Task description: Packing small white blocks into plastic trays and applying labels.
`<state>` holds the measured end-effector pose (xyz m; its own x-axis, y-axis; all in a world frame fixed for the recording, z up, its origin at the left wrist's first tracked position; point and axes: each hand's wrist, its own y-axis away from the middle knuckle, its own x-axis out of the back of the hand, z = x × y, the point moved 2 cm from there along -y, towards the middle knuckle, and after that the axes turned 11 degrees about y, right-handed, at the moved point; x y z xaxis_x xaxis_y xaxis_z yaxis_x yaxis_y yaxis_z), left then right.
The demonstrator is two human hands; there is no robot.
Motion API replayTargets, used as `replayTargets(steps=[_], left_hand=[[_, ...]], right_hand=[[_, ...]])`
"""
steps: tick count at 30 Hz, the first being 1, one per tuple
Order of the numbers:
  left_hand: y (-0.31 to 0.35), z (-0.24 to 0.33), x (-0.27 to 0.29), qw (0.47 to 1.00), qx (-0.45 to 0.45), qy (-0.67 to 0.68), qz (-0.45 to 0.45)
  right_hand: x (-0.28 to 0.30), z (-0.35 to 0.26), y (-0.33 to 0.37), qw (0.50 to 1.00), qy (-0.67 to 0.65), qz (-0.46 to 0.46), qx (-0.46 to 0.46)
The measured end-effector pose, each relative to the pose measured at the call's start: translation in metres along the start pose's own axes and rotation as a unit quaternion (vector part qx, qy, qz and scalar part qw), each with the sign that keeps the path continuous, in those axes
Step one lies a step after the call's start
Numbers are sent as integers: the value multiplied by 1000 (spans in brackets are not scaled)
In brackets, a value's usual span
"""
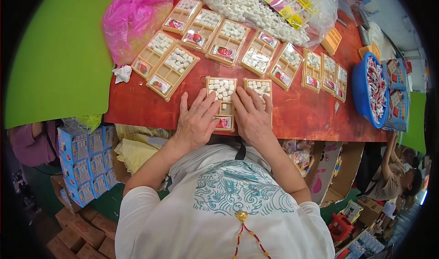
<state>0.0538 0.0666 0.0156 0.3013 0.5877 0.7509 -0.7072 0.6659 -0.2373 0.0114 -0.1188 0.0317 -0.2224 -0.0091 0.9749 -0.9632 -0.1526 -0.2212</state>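
Observation:
Two tan compartment trays stand before me near the table's front edge. The left tray (pixel 226 109) has small white cubes (pixel 223 93) in its top section, a single cube lower down and a red-and-white sachet (pixel 223 122) at its bottom. My left hand (pixel 199 118) rests along this tray's left side, fingers stretched out and apart over the cubes. My right hand (pixel 253 118) lies between the two trays, its extended fingers reaching over the cubes of the right tray (pixel 270 113). That hand covers much of the right tray's lower part. I see nothing gripped in either hand.
More filled trays (pixel 227 43) curve across the red table (pixel 315 117). Behind them lies a clear bag of white cubes (pixel 238 5); a pink bag (pixel 120 28) is at left. A blue basin (pixel 361 87) of sachets stands right. Crumpled tissue (pixel 122 74) lies left. Another person (pixel 397 179) is at right.

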Motion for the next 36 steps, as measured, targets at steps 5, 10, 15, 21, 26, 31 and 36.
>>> replayTargets(steps=[5, 10, 15, 21, 26, 31, 36], left_hand=[[-7, -1, 4, 999, -36, -35, 0], [-2, -1, -3, 998, -54, -38, 14], [4, 1, 0, 999, -47, -14, 11], [4, -1, 2, 999, -18, 26, 7], [-11, 9, 18, 996, -43, 51, 67], [-94, 17, 35, 944, -50, 287, 156], [-230, -5, 6, 799, 137, 583, 48]], right_hand=[[5, 0, -10, 1000, 15, 13, 11], [-4, -2, -13, 999, 14, 10, 35], [14, 5, -32, 998, -20, 28, 55], [9, 85, -105, 991, 10, 133, -24], [-11, 184, -181, 977, 116, 140, -107], [-41, 216, -222, 970, 182, 126, -102], [-69, 234, -231, 968, 220, 109, -55]])
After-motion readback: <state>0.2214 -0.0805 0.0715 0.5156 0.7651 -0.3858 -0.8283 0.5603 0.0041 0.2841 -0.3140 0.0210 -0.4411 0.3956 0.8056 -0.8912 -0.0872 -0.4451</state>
